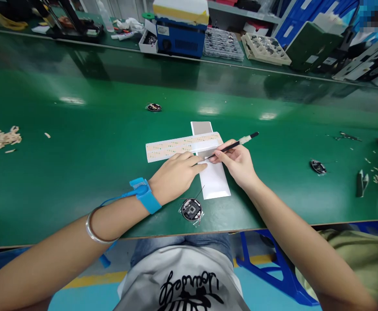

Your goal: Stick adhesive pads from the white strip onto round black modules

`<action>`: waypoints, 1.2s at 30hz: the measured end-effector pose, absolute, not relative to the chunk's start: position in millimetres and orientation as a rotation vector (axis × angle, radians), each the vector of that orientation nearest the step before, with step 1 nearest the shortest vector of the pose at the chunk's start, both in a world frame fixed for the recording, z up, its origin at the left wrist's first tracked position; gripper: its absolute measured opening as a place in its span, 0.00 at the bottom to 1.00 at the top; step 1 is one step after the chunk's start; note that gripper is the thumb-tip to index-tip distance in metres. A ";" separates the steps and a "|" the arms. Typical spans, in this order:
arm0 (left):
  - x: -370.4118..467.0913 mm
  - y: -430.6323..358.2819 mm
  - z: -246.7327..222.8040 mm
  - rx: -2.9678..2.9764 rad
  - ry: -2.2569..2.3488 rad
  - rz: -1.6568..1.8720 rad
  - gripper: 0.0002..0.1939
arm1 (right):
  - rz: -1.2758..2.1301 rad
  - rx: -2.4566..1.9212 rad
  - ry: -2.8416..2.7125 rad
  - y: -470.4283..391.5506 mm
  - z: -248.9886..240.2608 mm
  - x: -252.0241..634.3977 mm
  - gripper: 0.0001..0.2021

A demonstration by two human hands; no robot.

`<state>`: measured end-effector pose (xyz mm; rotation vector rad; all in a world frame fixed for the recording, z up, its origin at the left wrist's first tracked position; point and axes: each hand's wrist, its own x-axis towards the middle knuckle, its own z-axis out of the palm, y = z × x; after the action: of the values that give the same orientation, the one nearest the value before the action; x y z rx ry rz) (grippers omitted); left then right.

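Note:
My right hand holds slim black tweezers, with a pale wrap near their rear end, like a pen. Their tip points down and left onto a white paper strip with a grey section. My left hand lies with fingers stretched over the strip's left edge, fingertips close to the tweezers' tip. Across the strip lies a sheet of small beige stickers with green marks. A round black electronic part with a thin wire sits near the table edge, below my hands. Whatever is under my fingertips is hidden.
Similar round parts lie at the back and at right. A pile of beige pieces is on the left of the green table. A blue wrist strap trails a cord. A blue machine and trays stand behind.

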<state>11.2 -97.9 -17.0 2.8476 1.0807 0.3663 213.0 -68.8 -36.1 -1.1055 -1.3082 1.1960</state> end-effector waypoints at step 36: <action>20.2 -218.3 -26.3 2.089 1.466 1.011 0.07 | 0.763 -1.285 -1.101 -229.4 -35.7 172.1 0.08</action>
<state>20.2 -218.3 -26.3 2.0894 1.4659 1.0109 172.1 -229.4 -35.7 -1.2851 -1.1008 0.7629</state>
